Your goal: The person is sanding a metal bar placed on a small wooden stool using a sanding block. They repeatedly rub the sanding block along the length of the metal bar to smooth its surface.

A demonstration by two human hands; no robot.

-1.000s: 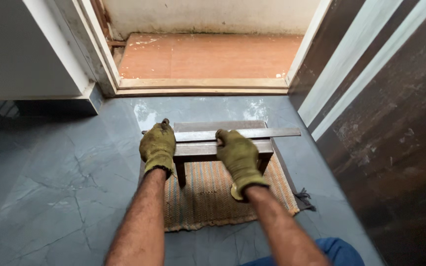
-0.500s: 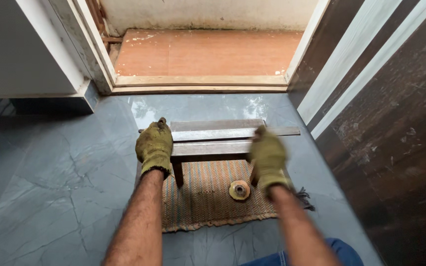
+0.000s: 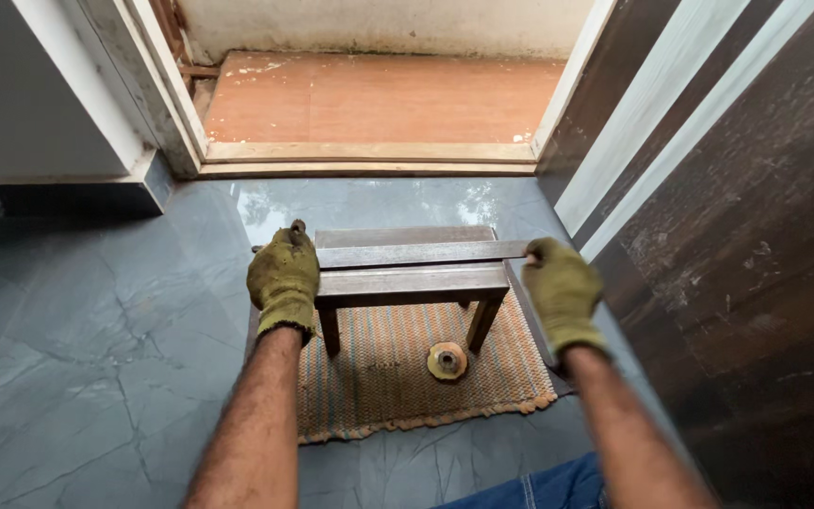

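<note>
hands grip the wooden strip's ends: my left hand (image 3: 283,279) and right hand (image 3: 562,290) both closed on the strip (image 3: 423,254), laid across the stool (image 3: 411,283), nothing fixed yet.

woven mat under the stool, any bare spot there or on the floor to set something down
The woven mat is bare left of the round metal disc. Grey tile floor lies open left of the left hand. It is tight between the right hand and dark wooden panel.

No packages, labels, signs or screens anywhere in view, near or far, left or right.
</note>
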